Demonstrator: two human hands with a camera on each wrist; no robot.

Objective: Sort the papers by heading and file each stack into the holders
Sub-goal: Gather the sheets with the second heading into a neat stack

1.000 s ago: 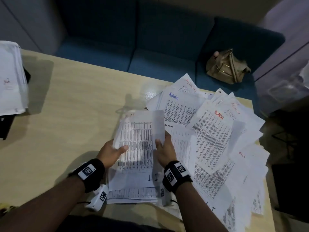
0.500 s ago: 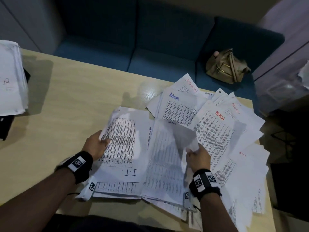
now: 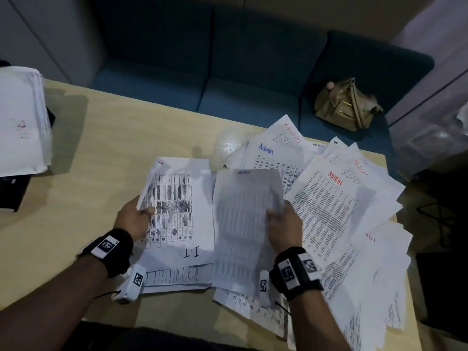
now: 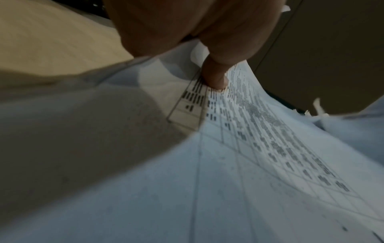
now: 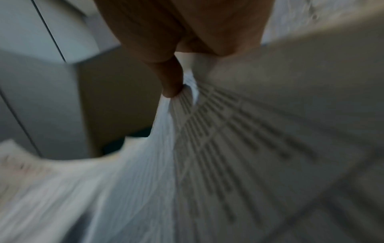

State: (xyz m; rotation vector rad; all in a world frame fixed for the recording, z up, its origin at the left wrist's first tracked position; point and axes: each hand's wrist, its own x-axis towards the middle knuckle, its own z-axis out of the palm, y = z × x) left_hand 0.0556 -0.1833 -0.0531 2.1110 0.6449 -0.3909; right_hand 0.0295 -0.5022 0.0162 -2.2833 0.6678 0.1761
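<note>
Left hand (image 3: pixel 134 219) pinching the left edge of the "I.T" stack (image 3: pixel 179 224), thumb on top. Right hand (image 3: pixel 283 226) gripping a blurred sheet (image 3: pixel 245 224) raised just right of that stack. Farther right, fanned pages (image 3: pixel 329 198) headed "ADMIN".

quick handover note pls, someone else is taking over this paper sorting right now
Left hand: grips the left edge of the I.T. stack on the table, thumb on top.
Right hand: fingers pinch a single blurred sheet, lifted beside that stack; heading unreadable.
Admin papers lie fanned loose at the right, unsorted.
A filed stack stands upright at the far left.
Done: an I.T. pile begun.
Left: place the held sheet, gather the Admin papers, file each stack.
</note>
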